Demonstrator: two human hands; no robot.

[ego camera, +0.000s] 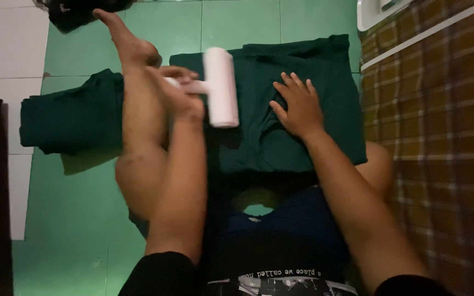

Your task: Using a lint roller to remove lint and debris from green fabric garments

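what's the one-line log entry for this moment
left hand: holds white lint roller | right hand: flat on dark green garment | floor: green tile

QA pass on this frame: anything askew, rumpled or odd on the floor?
Minor only. The dark green garment under the right hand has a bunched crease near its middle. The left hand holds a white lint roller over it. A second green garment lies folded further left. No spills or damage visible.
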